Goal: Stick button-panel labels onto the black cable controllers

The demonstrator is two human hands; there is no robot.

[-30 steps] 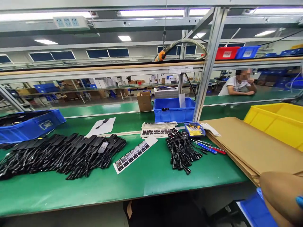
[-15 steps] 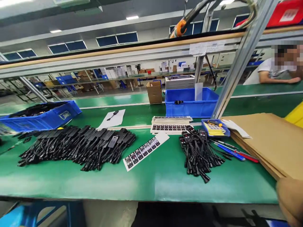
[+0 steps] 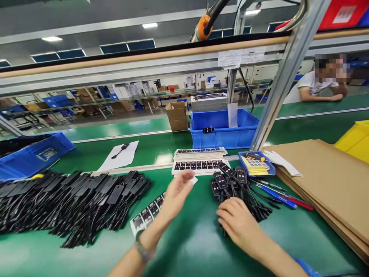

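Note:
My left hand (image 3: pixel 178 194), slightly smeared by motion, is raised above the label strip (image 3: pixel 145 217), open with nothing held. It covers part of the strip, whose printed labels are dark. My right hand (image 3: pixel 238 221) is at the near left side of a bunch of labelled black cable controllers (image 3: pixel 220 181), its fingers curved but apart. Whether its fingertips touch the cables I cannot tell. A long row of black cable controllers without printed labels (image 3: pixel 115 194) spreads along the left of the green bench. Stacked label sheets (image 3: pixel 198 165) lie beyond my hands.
A blue bin (image 3: pixel 223 138) stands behind the label sheets, another blue bin (image 3: pixel 54 152) at the left. A small blue tray (image 3: pixel 256 172), pens (image 3: pixel 278 198) and cardboard sheets (image 3: pixel 323 173) lie right. A metal post (image 3: pixel 288 77) rises there. A person (image 3: pixel 314 86) sits across.
Both my hands have come into view over the bench, the left above the label strip and the right by the labelled bunch. The view has shifted, and the bench looks nearer.

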